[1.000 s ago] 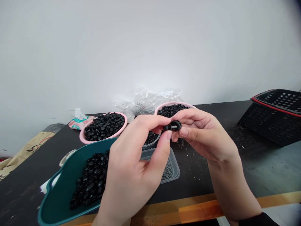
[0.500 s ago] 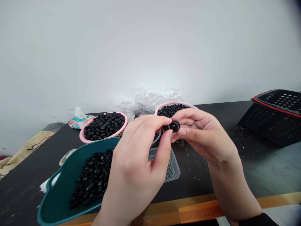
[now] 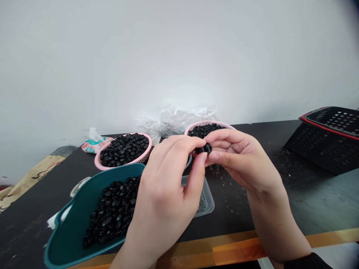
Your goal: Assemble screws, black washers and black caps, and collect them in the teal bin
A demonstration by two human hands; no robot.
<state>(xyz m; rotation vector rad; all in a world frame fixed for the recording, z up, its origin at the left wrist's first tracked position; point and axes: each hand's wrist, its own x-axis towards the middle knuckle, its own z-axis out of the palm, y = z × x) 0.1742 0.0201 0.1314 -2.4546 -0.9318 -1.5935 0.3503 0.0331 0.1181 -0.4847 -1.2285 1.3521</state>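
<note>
In the head view, both your hands are raised over the black table (image 3: 232, 213) and meet at one small black plastic assembly (image 3: 206, 148), which sits between your fingertips near the middle of the view. Your left hand (image 3: 165, 190) pinches its left side, with the thumb below and the index finger above. Your right hand (image 3: 245, 162) grips its right side between thumb and fingers, so both grips are narrow and closed on the same thing. Your fingers cover much of it; the visible part shows two rounded black pieces side by side, and you cannot tell whether they are fully joined.

Beneath your left hand, a clear plastic box (image 3: 210, 203) holds metal screws (image 3: 202, 203), partly hidden. To its left stands a teal tub (image 3: 70, 235) with glossy black caps (image 3: 112, 213) inside. Behind the tub is a pink basket (image 3: 97, 162) heaped with black round pieces (image 3: 125, 149), with a tissue pack (image 3: 95, 144) just beside it. Farther back, beyond your hands, small black parts (image 3: 206, 130) fill a second pink basket (image 3: 207, 122), near clear plastic bags (image 3: 185, 116) by the wall. A black perforated basket (image 3: 322, 149) with a red band stands well apart on the right.
</note>
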